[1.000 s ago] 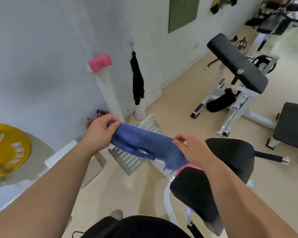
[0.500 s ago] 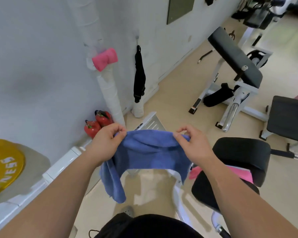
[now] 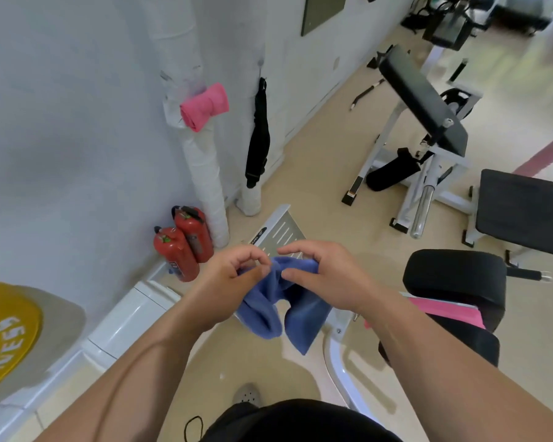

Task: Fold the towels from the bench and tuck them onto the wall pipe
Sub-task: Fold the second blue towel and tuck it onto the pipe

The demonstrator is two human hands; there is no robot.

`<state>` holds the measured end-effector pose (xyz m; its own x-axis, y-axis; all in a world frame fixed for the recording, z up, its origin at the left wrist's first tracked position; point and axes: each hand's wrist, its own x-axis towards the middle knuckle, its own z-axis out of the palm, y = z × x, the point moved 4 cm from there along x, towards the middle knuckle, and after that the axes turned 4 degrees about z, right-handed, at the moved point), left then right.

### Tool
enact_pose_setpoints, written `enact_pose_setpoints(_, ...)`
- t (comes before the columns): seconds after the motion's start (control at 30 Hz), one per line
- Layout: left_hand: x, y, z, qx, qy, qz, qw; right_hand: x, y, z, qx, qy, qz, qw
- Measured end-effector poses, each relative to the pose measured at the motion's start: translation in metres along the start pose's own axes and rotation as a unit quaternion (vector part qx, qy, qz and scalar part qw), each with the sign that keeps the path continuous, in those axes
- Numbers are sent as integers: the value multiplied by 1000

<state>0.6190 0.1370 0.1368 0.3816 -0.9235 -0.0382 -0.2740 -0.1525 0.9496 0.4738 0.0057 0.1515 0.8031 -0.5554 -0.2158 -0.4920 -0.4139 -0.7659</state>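
Since half a second ago, both hands have come together, so the blue towel [image 3: 283,301] that was stretched wide between them now bunches in the middle and hangs down in two lobes. I have the left hand [image 3: 227,282] at the towel's upper left edge, its fingers [image 3: 253,255] curled narrow, thumb and forefinger pinching the cloth. My right hand [image 3: 328,279] sits just beside it, thumb pressed onto the top fold while the forefinger arches over, more loosely spread; I think it holds the towel too, though the contact under the palm is hidden.

I see the towel held in the air in front of me, above the beige floor [image 3: 316,161] and the white frame of the bench [image 3: 336,352]. A pink towel [image 3: 444,311] lies flat on the bench between its black pads [image 3: 454,275], to the right of my right forearm.

On the wall to the upper left, a folded pink towel [image 3: 205,106] sits tucked against the white wrapped pipe [image 3: 205,173]. Two red fire extinguishers [image 3: 182,247] stand at the foot of that pipe, and a black strap [image 3: 258,135] hangs on the wall just to the right of it.
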Motion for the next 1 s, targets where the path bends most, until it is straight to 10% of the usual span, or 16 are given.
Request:
enact_pose_setpoints(0.27,-1,-1,-27,11,20,43,999,12,-30,31,34,4,-21,999)
enact_pose_setpoints(0.77,-29,-86,-35,66,48,-106,991,0,3,-22,260,306,165,901)
enact_pose_setpoints(1.0,-16,-57,-25,35,78,-67,994,-5,-1,-11,72,222,207,950)
